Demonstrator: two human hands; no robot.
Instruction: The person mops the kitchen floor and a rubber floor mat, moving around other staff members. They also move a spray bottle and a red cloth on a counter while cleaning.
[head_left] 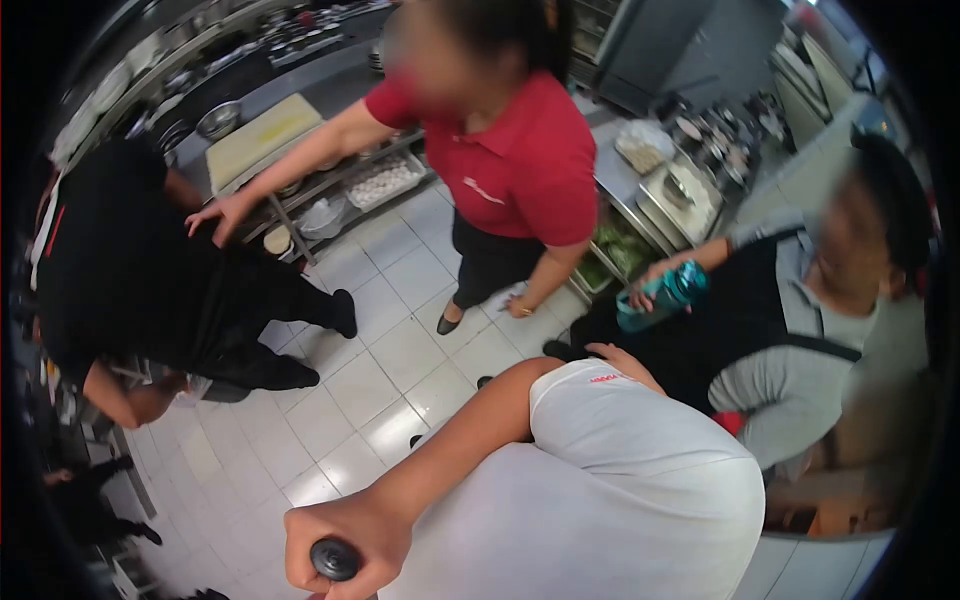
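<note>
The fingers (300,555) of one hand (345,545) at the bottom of the view are curling tight around a black knob (335,559), pressing together over its rounded end; the knob is sitting low in the frame, above the white tiled floor (370,390). Which of the wearer's hands this is cannot be told, and the arm above it is running up into a white sleeve (620,470). To the right, a person in a grey top and dark apron is holding a teal bottle (662,294) in one hand; what is inside it cannot be told. A person in a red shirt (520,160) is reaching an arm toward a person in black who is bending over. Behind them, a bench (262,135) is carrying a pale cutting board, with a tray of pale round items (385,178) on the shelf below. A crate of leafy greens (618,250) is sitting under the right bench.
</note>
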